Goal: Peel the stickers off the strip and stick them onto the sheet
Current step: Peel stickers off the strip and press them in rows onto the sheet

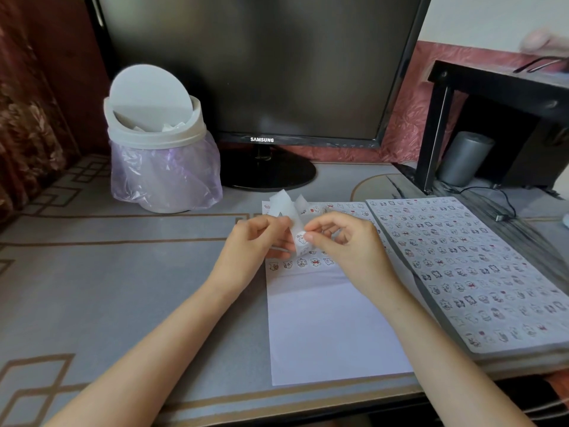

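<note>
Fingers of left hand, right hand pinch strip.

One head-worn camera looks forward and down at the bench. It sits close, facing the far monitor.

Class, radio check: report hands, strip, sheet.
Left hand grips strip. Right hand pinches sticker on it. Sheet lower half bare. Nothing blocks it.
</note>
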A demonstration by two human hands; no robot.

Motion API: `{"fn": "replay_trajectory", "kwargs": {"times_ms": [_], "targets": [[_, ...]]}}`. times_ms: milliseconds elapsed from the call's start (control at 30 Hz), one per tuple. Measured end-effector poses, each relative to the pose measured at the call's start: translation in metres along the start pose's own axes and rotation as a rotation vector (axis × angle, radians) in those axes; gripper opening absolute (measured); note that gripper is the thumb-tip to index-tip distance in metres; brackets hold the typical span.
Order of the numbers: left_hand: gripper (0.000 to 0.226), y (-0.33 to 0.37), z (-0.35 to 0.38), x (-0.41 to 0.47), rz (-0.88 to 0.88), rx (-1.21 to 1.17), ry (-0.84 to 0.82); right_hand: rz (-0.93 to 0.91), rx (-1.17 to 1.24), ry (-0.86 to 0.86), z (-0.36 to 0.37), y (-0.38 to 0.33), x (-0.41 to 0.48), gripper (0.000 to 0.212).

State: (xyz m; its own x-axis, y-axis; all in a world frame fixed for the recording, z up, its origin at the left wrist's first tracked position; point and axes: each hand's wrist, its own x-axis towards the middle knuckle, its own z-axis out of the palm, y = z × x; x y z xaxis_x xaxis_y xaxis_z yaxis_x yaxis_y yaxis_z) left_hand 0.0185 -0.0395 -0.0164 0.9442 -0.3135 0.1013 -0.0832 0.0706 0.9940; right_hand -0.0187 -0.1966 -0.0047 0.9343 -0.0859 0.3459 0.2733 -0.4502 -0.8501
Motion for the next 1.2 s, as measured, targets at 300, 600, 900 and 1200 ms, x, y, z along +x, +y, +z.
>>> {"fn": "replay_trajectory", "kwargs": {"times_ms": [300, 600, 900, 1200], "targets": [[0.018, -0.002, -0.001, -0.002, 0.040, 0.072, -0.052, -0.005, -0.037, -0.027, -0.001, 0.000, -0.002, 0.009], [0.015, -0.001, 0.000, -0.002, 0.007, 0.068, -0.049, -0.004, -0.116, -0.018, 0.001, -0.001, -0.003, 0.005], [0.019, -0.002, -0.002, -0.002, -0.027, 0.042, -0.038, -0.089, -0.127, -0.060, -0.005, 0.001, -0.005, 0.010], [0.016, -0.006, -0.002, 0.000, -0.047, 0.169, -0.005, 0.156, 0.082, 0.010, -0.044, 0.000, -0.003, 0.007]]}}
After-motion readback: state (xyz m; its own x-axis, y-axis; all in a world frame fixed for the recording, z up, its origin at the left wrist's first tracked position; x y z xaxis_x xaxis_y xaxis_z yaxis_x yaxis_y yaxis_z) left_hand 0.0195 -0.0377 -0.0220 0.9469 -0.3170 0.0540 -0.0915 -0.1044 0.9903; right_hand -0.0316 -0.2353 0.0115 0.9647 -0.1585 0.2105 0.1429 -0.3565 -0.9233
